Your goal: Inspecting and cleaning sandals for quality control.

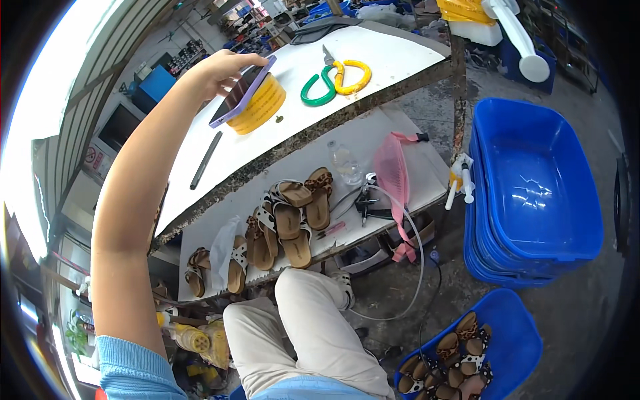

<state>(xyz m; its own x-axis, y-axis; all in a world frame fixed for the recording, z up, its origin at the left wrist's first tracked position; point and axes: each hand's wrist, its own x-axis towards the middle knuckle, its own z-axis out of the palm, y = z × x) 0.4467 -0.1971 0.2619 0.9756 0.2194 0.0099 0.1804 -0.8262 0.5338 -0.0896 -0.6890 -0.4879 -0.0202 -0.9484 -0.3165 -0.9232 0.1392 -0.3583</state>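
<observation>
My left hand (pixel 225 72) reaches across the white tabletop (pixel 190 175), its fingers closed on the upper edge of a phone in a purple case (pixel 257 81). The phone is tilted, its lower side against a roll of yellow tape (pixel 264 107) that lies flat on the table. To the right of the roll lie scissors (pixel 331 75) with one green-wrapped and one yellow-wrapped handle. A dark pen (pixel 206 161) lies nearer to me. My right hand is out of the picture.
Below the tabletop, a shelf (pixel 200 233) holds several sandals (pixel 289 220), a clear plastic bottle (pixel 344 163) and a pink mesh bag (pixel 392 170). Stacked blue tubs (pixel 587 200) stand at the right. Another blue tub (pixel 520 333) with sandals is at the lower right. A hose (pixel 420 267) loops beside my knees.
</observation>
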